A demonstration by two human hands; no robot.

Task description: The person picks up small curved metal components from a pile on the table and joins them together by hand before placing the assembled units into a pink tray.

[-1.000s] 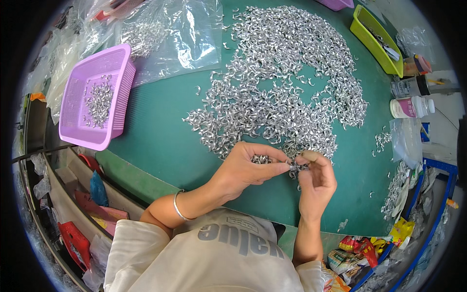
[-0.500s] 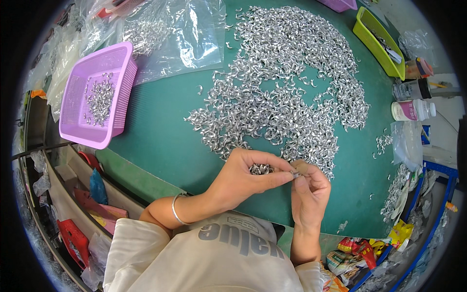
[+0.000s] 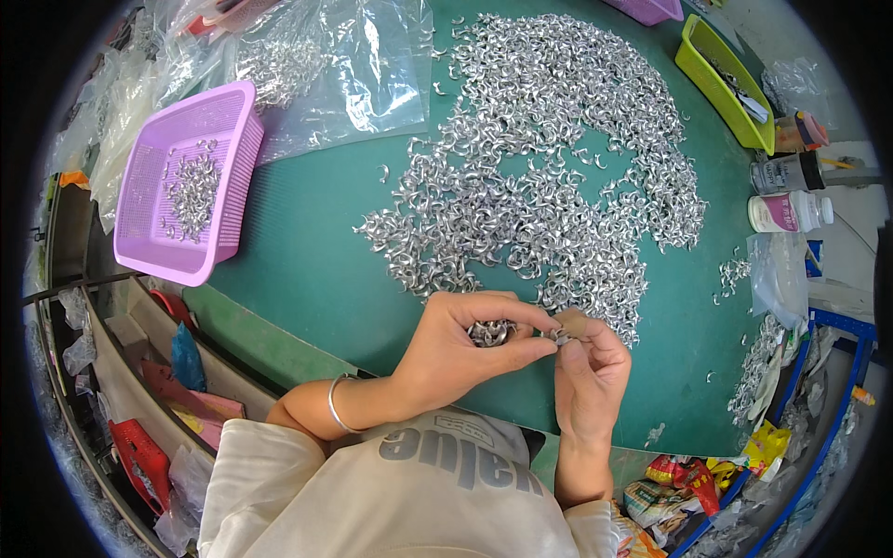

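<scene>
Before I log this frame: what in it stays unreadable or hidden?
- Head view: how many metal pieces the left hand cups; its fingers cover most of them.
- What the right hand pinches at its fingertips; too small to tell.
- Contents of the green tray; its wall hides them.
- The purple basket at the top; cut off by the picture edge.

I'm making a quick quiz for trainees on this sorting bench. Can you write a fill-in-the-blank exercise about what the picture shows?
1. The left hand cups a small bunch of ____ metal pieces.
2. The basket left of the big pile is ____ in colour.
3. The right hand pinches one piece together with the ____ hand's fingertips.
4. The table mat is ____.

Missing words: silver; purple; left; green
</scene>
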